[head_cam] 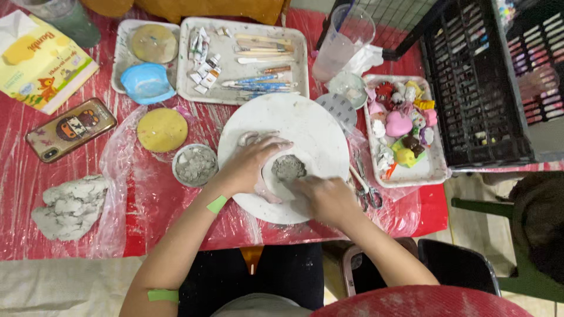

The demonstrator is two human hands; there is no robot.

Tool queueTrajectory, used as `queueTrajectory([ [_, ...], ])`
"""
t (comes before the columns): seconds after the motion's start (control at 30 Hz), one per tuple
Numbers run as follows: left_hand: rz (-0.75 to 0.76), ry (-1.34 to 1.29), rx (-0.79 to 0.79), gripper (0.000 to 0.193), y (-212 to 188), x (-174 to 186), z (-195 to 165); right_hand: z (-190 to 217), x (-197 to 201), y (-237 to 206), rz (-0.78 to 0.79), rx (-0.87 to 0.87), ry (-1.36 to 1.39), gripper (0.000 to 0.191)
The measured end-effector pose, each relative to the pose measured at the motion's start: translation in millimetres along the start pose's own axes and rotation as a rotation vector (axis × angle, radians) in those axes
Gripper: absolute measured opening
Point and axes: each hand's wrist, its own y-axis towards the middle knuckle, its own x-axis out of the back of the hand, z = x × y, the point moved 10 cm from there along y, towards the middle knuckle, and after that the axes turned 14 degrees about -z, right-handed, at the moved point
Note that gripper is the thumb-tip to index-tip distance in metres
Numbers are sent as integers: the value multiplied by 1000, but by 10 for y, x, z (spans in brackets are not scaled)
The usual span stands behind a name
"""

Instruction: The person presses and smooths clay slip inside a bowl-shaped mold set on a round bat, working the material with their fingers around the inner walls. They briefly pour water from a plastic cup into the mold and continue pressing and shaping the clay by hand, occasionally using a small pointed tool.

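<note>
Left hand (249,163): I see its fingers curled loosely around the left side of the clay piece (286,170), touching it.
Right hand (329,198): I see it pressed against the piece's lower right edge; finger spread I cannot tell.
Clay piece: on the round white board (305,126), near its lower middle.
Beside the board: small bowl of grey clay (195,165) to the left, scissors (365,188) to the right.
Farther out: tray of brushes (247,64), grey clay lump (70,206).
</note>
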Motion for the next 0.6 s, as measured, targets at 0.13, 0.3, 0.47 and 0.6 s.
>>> queueTrajectory([
  [0.13,79,53,64,129,-6,-52,71,46,-31,63,-35,56,-79,36],
  [0.3,66,9,50,128,13,-32,43,-192,314,-194,-97,-28,44,35],
  [0.47,39,26,33,126,-12,-11,20,-62,13,-78,-16,-16,28,33],
  [0.6,35,-1,24,126,-8,21,-8,-55,-3,-3,12,-73,35,36],
])
